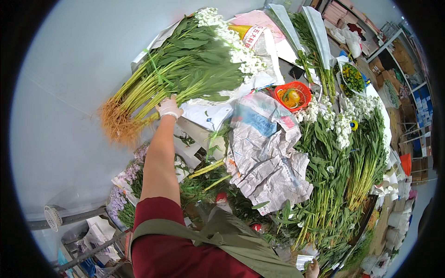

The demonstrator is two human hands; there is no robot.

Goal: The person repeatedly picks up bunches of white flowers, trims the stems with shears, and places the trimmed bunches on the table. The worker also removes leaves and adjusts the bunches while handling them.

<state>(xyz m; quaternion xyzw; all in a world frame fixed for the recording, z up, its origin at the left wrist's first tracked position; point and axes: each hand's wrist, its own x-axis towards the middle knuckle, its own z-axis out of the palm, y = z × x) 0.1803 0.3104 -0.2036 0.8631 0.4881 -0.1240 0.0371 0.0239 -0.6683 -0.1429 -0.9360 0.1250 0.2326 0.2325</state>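
In a thin white glove, my left hand (169, 107) is closed around the near stems of a big bundle of white stock flowers (187, 59). Brown roots (118, 123) still hang on the stem ends, which point to the left, and green twine crosses the stems. Part of the foliage is motion-blurred. Only a part of my right hand (312, 269) shows at the bottom edge, beside a small white piece of material (304, 261) and cut leaves; its grip is hidden. Crumpled newspaper (267, 163) lies before me.
An orange-red plastic basket (293, 96) holds rubber bands. More white stock stems (321, 180) are heaped at the right, with paper-sleeved bunches (318, 38) behind. A dark phone (296, 72) lies near the basket. Purple flowers (119, 201) stand at lower left, by a grey wall (66, 104).
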